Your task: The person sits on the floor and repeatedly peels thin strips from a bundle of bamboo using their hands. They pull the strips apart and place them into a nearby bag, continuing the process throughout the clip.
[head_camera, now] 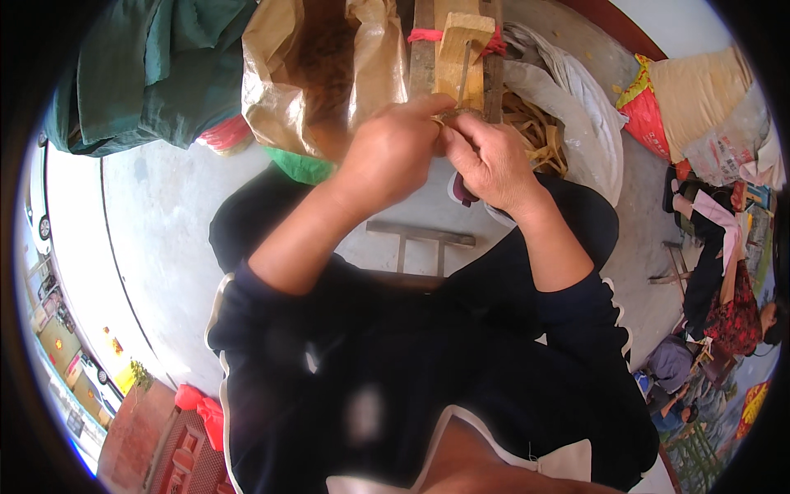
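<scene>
My left hand (pixel 392 154) and my right hand (pixel 494 160) meet over the near end of a wooden bench (pixel 423 68). Fingers of both close on a small brownish piece (pixel 460 115), largely hidden by them; its kind I cannot tell. A thin metal rod (pixel 464 74) runs from a wooden block (pixel 467 34) down to the piece. Red cloth ties (pixel 426 35) wrap the bench beside the block.
An open woven sack (pixel 271 80) with brown material stands left of the bench. Right of it, a whitish sack (pixel 574 117) holds tan strips (pixel 543 129). A wooden stool frame (pixel 419 234) lies between my legs. Other people sit at far right, near stuffed sacks (pixel 697 105).
</scene>
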Demonstrator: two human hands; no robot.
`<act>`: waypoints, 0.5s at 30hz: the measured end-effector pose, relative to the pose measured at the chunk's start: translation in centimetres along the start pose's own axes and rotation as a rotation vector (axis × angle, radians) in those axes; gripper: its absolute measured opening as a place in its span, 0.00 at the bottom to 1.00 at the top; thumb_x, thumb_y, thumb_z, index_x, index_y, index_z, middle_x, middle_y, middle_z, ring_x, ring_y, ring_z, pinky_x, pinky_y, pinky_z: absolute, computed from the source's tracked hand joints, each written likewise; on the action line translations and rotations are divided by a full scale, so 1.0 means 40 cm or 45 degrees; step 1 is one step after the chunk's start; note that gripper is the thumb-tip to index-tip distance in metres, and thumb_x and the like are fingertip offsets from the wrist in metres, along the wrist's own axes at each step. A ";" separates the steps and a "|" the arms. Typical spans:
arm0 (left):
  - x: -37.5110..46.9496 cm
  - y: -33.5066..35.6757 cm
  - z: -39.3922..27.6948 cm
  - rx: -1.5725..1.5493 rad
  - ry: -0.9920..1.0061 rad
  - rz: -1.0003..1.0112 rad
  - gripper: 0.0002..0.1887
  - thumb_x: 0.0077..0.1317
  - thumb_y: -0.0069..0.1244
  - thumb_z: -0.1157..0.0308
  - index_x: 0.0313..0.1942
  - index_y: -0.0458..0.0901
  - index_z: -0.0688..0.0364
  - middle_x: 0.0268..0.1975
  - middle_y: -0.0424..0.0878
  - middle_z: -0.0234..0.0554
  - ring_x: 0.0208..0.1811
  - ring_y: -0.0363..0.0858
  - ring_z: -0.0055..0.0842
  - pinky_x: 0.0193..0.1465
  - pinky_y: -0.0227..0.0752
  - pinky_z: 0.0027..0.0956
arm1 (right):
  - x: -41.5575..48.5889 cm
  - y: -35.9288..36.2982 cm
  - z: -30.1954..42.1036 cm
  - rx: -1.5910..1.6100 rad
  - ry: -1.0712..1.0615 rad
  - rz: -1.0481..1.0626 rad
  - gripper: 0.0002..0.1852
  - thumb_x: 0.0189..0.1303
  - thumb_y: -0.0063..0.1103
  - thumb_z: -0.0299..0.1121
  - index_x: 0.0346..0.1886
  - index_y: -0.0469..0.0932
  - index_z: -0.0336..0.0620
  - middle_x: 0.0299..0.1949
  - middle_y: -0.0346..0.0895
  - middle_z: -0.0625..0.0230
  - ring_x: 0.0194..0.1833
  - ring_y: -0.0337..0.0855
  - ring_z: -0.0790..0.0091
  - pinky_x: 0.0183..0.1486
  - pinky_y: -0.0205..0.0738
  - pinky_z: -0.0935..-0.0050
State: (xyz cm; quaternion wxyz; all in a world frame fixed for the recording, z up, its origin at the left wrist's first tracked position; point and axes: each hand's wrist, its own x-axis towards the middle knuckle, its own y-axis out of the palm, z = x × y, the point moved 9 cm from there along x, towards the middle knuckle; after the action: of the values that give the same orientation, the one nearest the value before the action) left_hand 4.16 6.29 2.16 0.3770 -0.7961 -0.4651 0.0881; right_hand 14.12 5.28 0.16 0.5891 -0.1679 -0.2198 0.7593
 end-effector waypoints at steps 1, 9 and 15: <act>0.002 -0.009 -0.012 -0.046 0.051 -0.018 0.04 0.54 0.51 0.83 0.31 0.81 0.69 0.50 0.81 0.48 0.45 0.82 0.40 0.48 0.76 0.34 | 0.003 0.001 -0.004 0.003 0.006 0.005 0.20 0.67 0.53 0.46 0.33 0.77 0.34 0.20 0.76 0.66 0.19 0.70 0.74 0.25 0.64 0.75; 0.017 -0.119 0.053 -0.695 -0.181 -0.338 0.05 0.64 0.53 0.76 0.37 0.83 0.69 0.42 0.83 0.42 0.45 0.81 0.25 0.50 0.75 0.27 | -0.039 0.053 -0.078 1.270 0.562 0.389 0.25 0.69 0.48 0.49 0.29 0.77 0.34 0.19 0.64 0.77 0.19 0.49 0.85 0.22 0.45 0.83; -0.007 0.030 0.093 -1.198 -0.701 0.231 0.14 0.61 0.60 0.66 0.41 0.81 0.66 0.28 0.83 0.37 0.24 0.77 0.18 0.30 0.72 0.21 | -0.024 0.052 -0.082 1.274 0.599 0.219 0.17 0.64 0.59 0.44 0.31 0.79 0.37 0.24 0.71 0.75 0.20 0.55 0.86 0.22 0.47 0.84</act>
State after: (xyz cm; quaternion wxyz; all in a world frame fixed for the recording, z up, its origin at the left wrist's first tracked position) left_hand 3.01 7.65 -1.32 -0.1640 -0.8632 -0.4651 0.1078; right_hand 14.33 4.36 -3.71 0.5660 -0.0500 0.3191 0.7585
